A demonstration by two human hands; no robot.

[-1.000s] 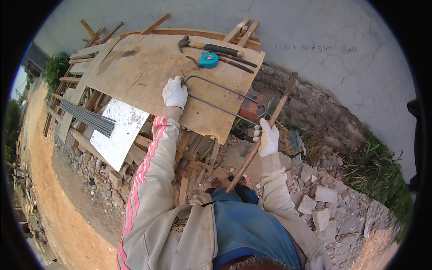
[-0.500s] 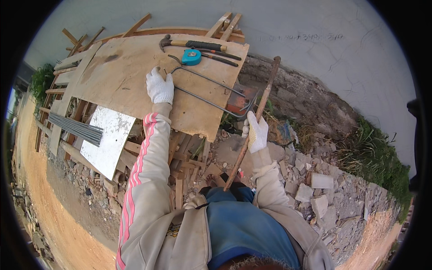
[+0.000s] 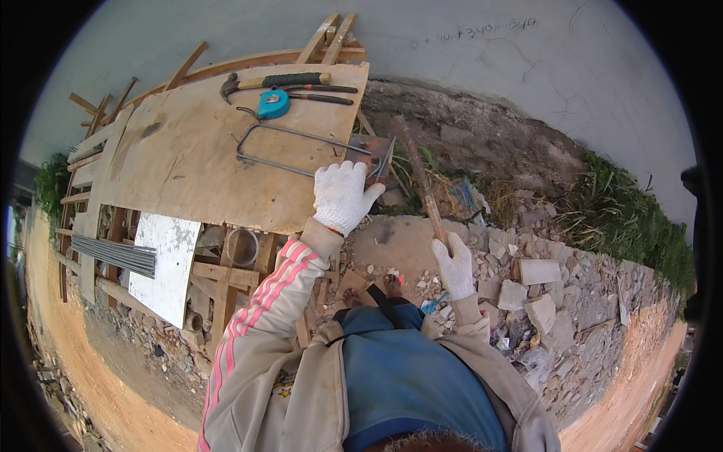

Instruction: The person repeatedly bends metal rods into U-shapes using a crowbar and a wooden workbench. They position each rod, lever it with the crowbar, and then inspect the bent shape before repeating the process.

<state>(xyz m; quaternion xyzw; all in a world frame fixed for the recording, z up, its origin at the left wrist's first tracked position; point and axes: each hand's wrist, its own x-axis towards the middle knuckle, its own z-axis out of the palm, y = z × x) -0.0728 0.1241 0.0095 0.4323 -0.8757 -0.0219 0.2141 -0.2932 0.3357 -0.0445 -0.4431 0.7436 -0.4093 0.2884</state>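
Gripping the rough, rusty bar (image 3: 422,179) low down, the right hand (image 3: 453,267) is closed; the knit-gloved left hand (image 3: 343,197), thumb spread, hold unclear, has shifted rightward along the smooth U-bent rod (image 3: 312,138) on the wooden worktop (image 3: 203,135).

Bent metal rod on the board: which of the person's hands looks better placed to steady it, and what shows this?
Probably the left hand: it is right by the bent metal rod, while the right hand is farther away and occupied, gripping the long brown bar.
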